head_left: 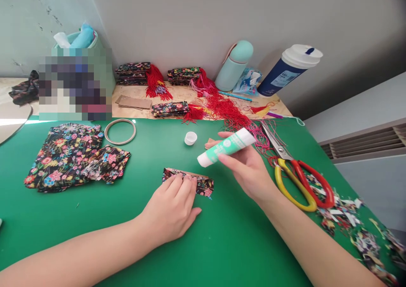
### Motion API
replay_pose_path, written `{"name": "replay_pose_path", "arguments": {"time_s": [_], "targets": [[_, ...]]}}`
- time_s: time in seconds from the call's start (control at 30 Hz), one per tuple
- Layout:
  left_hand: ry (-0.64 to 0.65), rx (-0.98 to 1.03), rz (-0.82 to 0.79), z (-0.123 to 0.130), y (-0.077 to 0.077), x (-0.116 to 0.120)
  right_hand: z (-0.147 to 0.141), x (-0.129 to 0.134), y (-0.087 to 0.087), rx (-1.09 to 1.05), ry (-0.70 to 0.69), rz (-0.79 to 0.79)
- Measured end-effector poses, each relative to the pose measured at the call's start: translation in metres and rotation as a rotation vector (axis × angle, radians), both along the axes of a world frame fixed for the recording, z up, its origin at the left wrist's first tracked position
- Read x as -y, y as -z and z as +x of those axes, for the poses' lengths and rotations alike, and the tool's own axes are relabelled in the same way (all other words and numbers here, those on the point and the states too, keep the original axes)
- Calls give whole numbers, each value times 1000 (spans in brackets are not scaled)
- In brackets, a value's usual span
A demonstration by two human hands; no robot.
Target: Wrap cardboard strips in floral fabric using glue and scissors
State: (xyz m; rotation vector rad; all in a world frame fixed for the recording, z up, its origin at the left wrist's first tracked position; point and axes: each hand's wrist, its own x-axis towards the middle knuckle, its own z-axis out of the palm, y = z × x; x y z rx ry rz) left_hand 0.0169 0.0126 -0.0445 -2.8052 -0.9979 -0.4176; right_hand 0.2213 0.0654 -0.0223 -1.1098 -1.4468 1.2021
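My left hand (173,206) presses its fingertips on a small strip of black floral fabric (204,186) lying on the green mat (127,227); a brown edge shows along the strip's far side. Just right of it and raised, my right hand (249,168) is closed round a green and white glue stick (226,146), tilted with its lower end toward the strip. Behind the strip stands a white cap (190,138). Partly hidden by the right fingers is a small brown piece (211,143).
Folded floral fabric (63,155) and a ring (120,131) lie left. Scissors (294,172) and scraps (342,215) lie right. Along the back are fabric bundles with red tassels (155,81), cardboard strips (133,102), a mint bottle (234,64) and a blue cup (287,71).
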Motion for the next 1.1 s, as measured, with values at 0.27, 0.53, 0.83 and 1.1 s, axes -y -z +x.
{"name": "replay_pose_path", "arguments": {"time_s": [0.27,0.53,0.83,1.1], "targets": [[-7,-22,-33,0,0,0,12,6,-2,354,-108,257],[-14,-22,-30,0,-1,2,20,5,-6,443,-304,314],[-27,-28,-59,3,-2,4,17,2,-9,509,-373,375],[-28,-59,-49,2,-4,6,8,-7,-8,479,-392,342]]}}
